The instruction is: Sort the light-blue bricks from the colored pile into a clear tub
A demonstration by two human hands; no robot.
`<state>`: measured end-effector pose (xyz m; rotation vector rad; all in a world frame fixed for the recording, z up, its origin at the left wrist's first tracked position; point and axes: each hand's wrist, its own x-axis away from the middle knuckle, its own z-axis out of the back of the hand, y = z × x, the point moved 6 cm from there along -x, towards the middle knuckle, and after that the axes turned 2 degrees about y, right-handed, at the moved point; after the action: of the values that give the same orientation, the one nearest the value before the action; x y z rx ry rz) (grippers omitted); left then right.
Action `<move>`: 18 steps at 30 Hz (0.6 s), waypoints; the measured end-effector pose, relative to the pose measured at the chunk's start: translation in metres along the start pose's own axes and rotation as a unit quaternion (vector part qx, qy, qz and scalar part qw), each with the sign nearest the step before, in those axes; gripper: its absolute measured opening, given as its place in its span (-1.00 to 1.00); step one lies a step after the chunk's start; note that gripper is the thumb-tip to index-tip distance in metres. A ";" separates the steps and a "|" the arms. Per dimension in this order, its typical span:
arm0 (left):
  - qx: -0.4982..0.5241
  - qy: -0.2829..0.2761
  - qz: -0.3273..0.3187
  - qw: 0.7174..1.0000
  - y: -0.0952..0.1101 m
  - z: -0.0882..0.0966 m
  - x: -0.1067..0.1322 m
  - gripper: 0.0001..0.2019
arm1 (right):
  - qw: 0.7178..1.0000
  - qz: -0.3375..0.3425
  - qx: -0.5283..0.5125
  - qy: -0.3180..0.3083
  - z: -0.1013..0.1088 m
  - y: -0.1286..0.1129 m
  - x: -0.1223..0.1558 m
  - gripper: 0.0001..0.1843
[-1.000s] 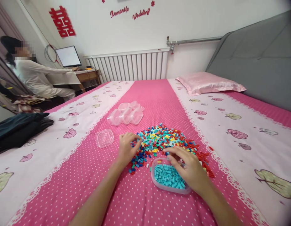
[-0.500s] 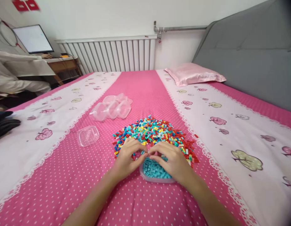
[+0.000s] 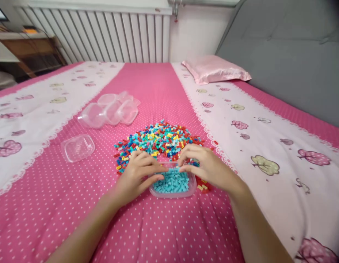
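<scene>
A clear plastic container (image 3: 172, 195) filled with turquoise toy bricks (image 3: 172, 181) sits on the bed in front of me. Over its left side is my left hand (image 3: 138, 175), open, thumb and forefinger apart with nothing visible between them. My right hand (image 3: 204, 164) hovers at the container's far right rim, fingers curved and thumb a little apart from the forefinger; I see no brick in it. Just beyond both hands spreads a heap of mixed toy bricks (image 3: 158, 138) in red, blue, yellow, green and turquoise. The right hand hides part of the heap's right side.
Left of the heap lies a clear lid (image 3: 78, 148). Several empty clear containers (image 3: 111, 111) are grouped farther back on the pink dotted bedspread (image 3: 158, 87). A pink pillow (image 3: 216, 69) rests near the grey headboard (image 3: 284, 54). A white radiator (image 3: 103, 34) stands behind the bed.
My hands, which met at the fingertips over the container's far edge, have moved apart, the right one to the right. More of the turquoise bricks shows. The view has tilted down and turned right.
</scene>
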<state>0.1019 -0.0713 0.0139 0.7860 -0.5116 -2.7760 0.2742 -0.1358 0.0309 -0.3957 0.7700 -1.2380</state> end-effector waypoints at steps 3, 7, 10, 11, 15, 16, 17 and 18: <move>-0.006 -0.021 -0.013 1.000 0.006 -0.005 -0.001 -0.78 | 0.999 0.021 0.036 -0.020 0.005 -0.002 0.006 -0.86; 0.007 -0.020 -0.022 1.000 0.013 -0.007 -0.003 -0.80 | 0.990 0.033 0.123 -0.066 0.003 -0.004 0.015 -0.87; 0.026 -0.026 -0.010 0.999 0.013 -0.008 -0.004 -0.82 | 0.981 0.047 0.166 -0.092 0.001 -0.006 0.021 -0.85; 0.033 -0.028 -0.008 0.999 0.014 -0.008 -0.004 -0.83 | 0.979 0.052 0.175 -0.097 0.001 -0.008 0.022 -0.85; 0.061 -0.040 0.006 0.997 0.013 -0.012 -0.002 -0.84 | 0.971 0.057 0.210 -0.100 0.000 -0.013 0.027 -0.81; 0.066 -0.044 0.010 0.997 0.013 -0.013 -0.002 -0.84 | 0.969 0.057 0.221 -0.096 -0.001 -0.014 0.028 -0.80; 0.070 -0.046 0.011 0.996 0.013 -0.013 -0.001 -0.83 | 0.967 0.058 0.231 -0.092 -0.001 -0.014 0.028 -0.80; 0.073 -0.047 0.010 0.996 0.013 -0.014 -0.001 -0.84 | 0.965 0.058 0.239 -0.091 -0.002 -0.014 0.029 -0.80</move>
<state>0.1114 -0.0865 0.0080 0.6759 -0.7431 -2.7917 0.2671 -0.1673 0.0300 -0.0644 0.3154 -1.2126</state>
